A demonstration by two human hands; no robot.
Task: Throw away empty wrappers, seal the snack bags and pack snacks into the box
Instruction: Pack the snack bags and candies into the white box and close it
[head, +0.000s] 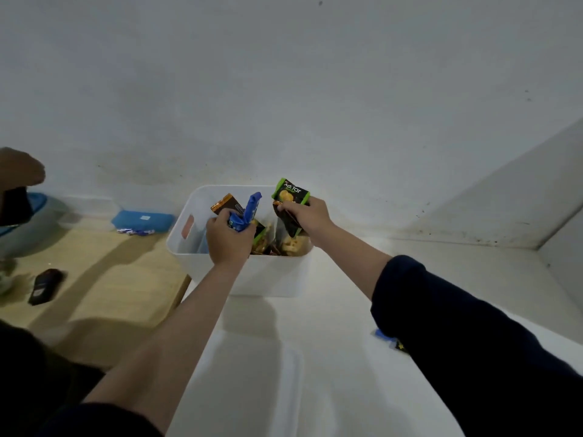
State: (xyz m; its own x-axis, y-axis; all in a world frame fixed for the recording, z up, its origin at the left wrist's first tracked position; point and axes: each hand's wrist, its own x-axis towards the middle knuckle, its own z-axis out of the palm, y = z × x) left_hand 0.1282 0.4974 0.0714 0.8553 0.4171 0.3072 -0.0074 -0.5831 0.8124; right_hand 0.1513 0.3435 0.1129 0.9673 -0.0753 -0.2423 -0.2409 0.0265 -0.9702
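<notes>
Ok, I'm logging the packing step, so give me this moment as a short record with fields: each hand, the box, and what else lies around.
left hand: left hand grips a blue snack bag over the box
right hand: right hand holds a green and black snack bag above the box
box: white box against the wall, snacks already inside
lid: white lid lies flat, nearer the person than the box
wooden surface, left: blue pouch; dark packet

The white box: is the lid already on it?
No. The white box stands open, with both the left hand and the right hand holding snack packets over its open top.
</notes>
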